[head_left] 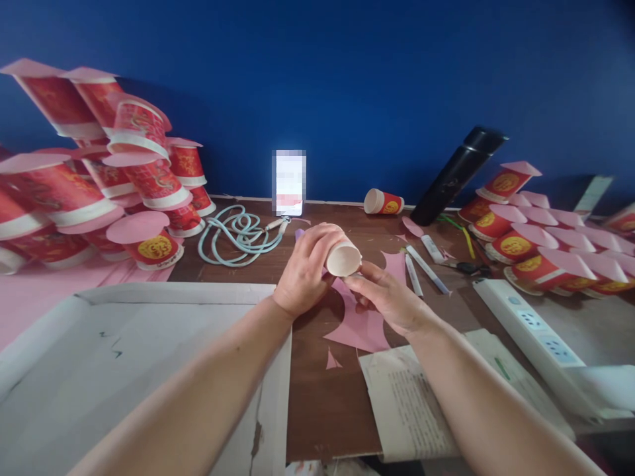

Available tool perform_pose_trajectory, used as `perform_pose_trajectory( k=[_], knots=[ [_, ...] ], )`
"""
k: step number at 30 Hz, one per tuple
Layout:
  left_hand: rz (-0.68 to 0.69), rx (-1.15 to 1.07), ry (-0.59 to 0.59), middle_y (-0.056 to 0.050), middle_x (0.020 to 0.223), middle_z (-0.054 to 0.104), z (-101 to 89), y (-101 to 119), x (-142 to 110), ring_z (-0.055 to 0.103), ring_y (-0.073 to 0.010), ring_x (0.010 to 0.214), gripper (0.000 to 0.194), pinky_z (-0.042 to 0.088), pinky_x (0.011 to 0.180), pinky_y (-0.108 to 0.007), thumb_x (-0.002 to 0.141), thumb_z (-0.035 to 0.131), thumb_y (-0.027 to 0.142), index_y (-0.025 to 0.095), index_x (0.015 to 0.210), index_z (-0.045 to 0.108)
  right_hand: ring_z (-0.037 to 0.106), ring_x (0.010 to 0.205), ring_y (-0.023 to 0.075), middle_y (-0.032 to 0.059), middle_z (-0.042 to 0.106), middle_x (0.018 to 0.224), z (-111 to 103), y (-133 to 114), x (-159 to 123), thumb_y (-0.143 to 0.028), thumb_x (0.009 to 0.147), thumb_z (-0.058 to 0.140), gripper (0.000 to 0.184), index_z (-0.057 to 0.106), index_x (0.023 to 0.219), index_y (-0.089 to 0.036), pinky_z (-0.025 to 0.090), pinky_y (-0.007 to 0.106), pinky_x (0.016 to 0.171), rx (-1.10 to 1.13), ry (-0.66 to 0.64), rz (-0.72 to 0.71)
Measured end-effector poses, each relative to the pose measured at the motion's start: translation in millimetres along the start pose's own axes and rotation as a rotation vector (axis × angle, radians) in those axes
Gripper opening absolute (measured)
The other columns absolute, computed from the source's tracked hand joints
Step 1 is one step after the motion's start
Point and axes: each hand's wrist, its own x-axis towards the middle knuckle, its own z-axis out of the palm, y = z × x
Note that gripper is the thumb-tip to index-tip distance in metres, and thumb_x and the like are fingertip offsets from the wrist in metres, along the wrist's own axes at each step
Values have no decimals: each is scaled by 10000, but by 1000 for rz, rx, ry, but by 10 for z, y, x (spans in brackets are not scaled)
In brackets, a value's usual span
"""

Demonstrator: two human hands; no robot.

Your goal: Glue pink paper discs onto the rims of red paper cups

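The left hand (310, 268) is wrapped around a paper cup (344, 259), clamped on its side, with the round white end facing the camera. The right hand (391, 297) sets its fingertips against the cup's lower right rim; whether these pinch the rim cannot be told.

Clearances: directly below the grip lies a pink paper sheet (362, 327) with curved cut edges. Nearer the camera, a strip of brown tabletop (317, 410) runs to the front edge, bounded left by the wall of a white shallow box (173, 294) and right by a folded printed paper (411, 403). Behind and left of the grip, a coiled pale-blue cable (223, 238) lies near a lit phone (289, 185). Behind and right, a stack of nested cups (384, 201) lies on its side, just beside a tilted black flask (451, 178). Stacked red cups with pink discs stand well apart to either side.

Markings: round gold emblems show on the red cups; the folded paper's printed lines are too small to read; the phone screen is blurred.
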Motion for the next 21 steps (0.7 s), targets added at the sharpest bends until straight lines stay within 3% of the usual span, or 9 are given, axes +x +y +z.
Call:
perform_pose_trajectory(
  k=[11, 21],
  knots=[
    [27, 15, -2, -112, 1295, 533, -10, -6, 15, 457, -265, 1283, 477, 385, 1075, -503, 853, 564, 173, 230, 1298, 402, 366, 573, 59, -56, 426, 704, -19, -8, -5, -344, 792, 660, 202, 600, 957, -245, 358, 196, 519, 356, -95, 185],
    [55, 18, -2, -119, 1288, 550, -16, -17, 21, 465, -264, 1273, 454, 381, 1076, -503, 861, 580, 267, 211, 1279, 413, 358, 536, 50, -60, 438, 716, -3, -39, 0, -312, 741, 683, 227, 546, 902, -228, 358, 193, 494, 496, -117, 291]
  ],
)
